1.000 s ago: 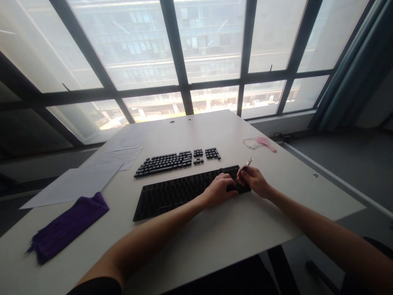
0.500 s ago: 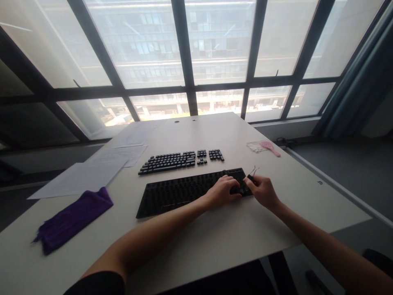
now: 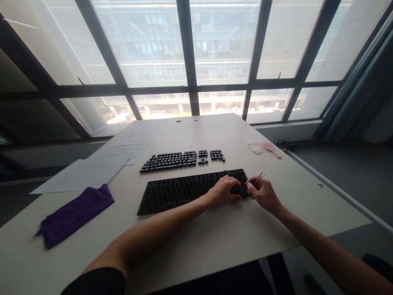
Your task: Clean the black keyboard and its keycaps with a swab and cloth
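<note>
A black keyboard base (image 3: pixel 181 192) lies across the white table (image 3: pixel 221 233), with its keycaps off. My left hand (image 3: pixel 222 191) rests curled on its right end, fingers pressed together on the frame. Beside it my right hand (image 3: pixel 261 192) pinches a thin wire keycap puller (image 3: pixel 259 177), whose prongs stick up and to the right above the keyboard's right edge. The two hands almost touch. Behind the keyboard the removed black keycaps (image 3: pixel 181 158) lie laid out in rows on the table.
A purple cloth (image 3: pixel 75 214) lies at the left front. White paper sheets (image 3: pixel 92 168) spread over the left rear. A pink brush (image 3: pixel 270 149) and a clear bag sit at the right rear. Large windows stand behind the table; its right edge drops to the floor.
My right hand has lowered and tilted the wire puller toward the keyboard's right end. The camera view has shifted slightly; my left hand stays on the keyboard.
</note>
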`<action>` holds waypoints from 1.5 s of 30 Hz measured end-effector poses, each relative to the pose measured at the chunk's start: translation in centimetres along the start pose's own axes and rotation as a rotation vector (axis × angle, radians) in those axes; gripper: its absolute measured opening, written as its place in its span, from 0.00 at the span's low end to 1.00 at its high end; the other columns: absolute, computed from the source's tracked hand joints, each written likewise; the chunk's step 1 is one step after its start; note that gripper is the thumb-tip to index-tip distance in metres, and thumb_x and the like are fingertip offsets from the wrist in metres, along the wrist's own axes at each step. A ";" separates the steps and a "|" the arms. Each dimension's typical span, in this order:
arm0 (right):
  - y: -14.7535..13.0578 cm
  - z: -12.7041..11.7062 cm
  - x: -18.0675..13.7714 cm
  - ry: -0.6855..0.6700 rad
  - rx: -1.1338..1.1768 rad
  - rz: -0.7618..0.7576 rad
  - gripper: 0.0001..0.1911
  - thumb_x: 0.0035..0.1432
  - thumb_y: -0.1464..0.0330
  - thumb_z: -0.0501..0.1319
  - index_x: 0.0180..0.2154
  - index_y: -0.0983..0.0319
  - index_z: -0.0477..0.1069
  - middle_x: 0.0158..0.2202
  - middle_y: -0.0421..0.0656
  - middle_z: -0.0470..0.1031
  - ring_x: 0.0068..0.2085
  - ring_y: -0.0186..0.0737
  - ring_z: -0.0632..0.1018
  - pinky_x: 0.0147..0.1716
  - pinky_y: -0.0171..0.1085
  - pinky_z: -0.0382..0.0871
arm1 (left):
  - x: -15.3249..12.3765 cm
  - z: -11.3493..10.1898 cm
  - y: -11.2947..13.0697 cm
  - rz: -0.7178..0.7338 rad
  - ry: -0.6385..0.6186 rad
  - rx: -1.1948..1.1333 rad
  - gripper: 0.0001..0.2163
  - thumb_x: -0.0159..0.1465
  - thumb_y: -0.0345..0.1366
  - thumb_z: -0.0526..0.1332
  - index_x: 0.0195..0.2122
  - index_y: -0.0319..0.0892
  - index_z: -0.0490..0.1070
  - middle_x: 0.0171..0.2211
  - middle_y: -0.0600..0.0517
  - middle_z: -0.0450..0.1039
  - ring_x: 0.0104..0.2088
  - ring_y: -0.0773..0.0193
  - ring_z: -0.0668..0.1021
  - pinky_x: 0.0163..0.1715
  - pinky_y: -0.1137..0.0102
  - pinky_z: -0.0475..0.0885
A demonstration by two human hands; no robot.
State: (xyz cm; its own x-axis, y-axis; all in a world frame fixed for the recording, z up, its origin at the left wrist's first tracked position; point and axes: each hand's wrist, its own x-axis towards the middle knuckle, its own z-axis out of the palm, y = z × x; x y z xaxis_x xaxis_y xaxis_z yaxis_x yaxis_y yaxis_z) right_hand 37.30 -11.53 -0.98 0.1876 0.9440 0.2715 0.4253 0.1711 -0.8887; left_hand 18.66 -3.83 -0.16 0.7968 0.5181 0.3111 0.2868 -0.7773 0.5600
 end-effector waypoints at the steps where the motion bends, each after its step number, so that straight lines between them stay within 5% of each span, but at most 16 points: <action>1: 0.1 -0.1 0.1 -0.018 0.037 0.028 0.12 0.56 0.61 0.60 0.31 0.64 0.72 0.18 0.41 0.72 0.18 0.35 0.71 0.16 0.31 0.63 | 0.0 0.0 0.0 0.000 -0.001 -0.004 0.19 0.53 0.43 0.73 0.43 0.41 0.75 0.36 0.49 0.74 0.39 0.58 0.73 0.41 0.67 0.67; 7: 0.2 0.0 -0.3 -0.025 0.164 0.132 0.12 0.56 0.60 0.61 0.32 0.64 0.70 0.18 0.40 0.72 0.16 0.34 0.70 0.12 0.30 0.58 | 0.0 0.1 -0.1 -0.004 -0.002 -0.010 0.20 0.51 0.43 0.74 0.43 0.42 0.75 0.37 0.49 0.74 0.40 0.58 0.73 0.41 0.67 0.67; 17: -2.7 1.0 -0.9 -0.101 -0.306 -0.160 0.07 0.58 0.66 0.58 0.30 0.61 0.70 0.19 0.40 0.73 0.20 0.37 0.73 0.22 0.34 0.62 | 0.1 0.4 -0.4 0.041 0.019 0.030 0.17 0.53 0.46 0.72 0.35 0.40 0.74 0.33 0.49 0.72 0.37 0.59 0.72 0.39 0.67 0.67; 28: -2.7 0.2 0.8 -0.293 -0.325 -0.228 0.06 0.58 0.69 0.56 0.33 0.61 0.71 0.26 0.42 0.77 0.28 0.40 0.77 0.30 0.35 0.67 | -0.2 0.2 -0.1 0.051 0.004 0.065 0.14 0.56 0.44 0.70 0.37 0.39 0.75 0.35 0.48 0.69 0.38 0.59 0.71 0.40 0.67 0.67; 37: -1.2 1.2 0.3 -0.179 -0.379 -0.235 0.11 0.64 0.61 0.53 0.35 0.61 0.68 0.27 0.43 0.76 0.29 0.43 0.78 0.33 0.37 0.68 | -0.2 0.5 0.0 0.054 0.037 0.092 0.12 0.57 0.44 0.68 0.31 0.40 0.75 0.33 0.49 0.69 0.36 0.61 0.70 0.41 0.67 0.66; 45: 0.3 1.7 0.6 -0.011 -0.140 -0.160 0.13 0.65 0.60 0.52 0.31 0.60 0.65 0.21 0.38 0.69 0.23 0.36 0.71 0.25 0.34 0.65 | -0.1 0.3 0.2 0.050 0.027 0.113 0.10 0.59 0.42 0.68 0.35 0.41 0.75 0.34 0.50 0.72 0.38 0.59 0.72 0.44 0.65 0.66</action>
State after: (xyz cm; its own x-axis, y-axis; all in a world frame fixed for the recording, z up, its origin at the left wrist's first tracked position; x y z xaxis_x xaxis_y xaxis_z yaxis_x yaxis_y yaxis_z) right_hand 35.99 -10.40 -1.68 0.0984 0.9112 0.3999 0.5683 0.2784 -0.7743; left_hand 18.78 -4.14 -0.36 0.7971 0.4863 0.3581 0.3064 -0.8366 0.4541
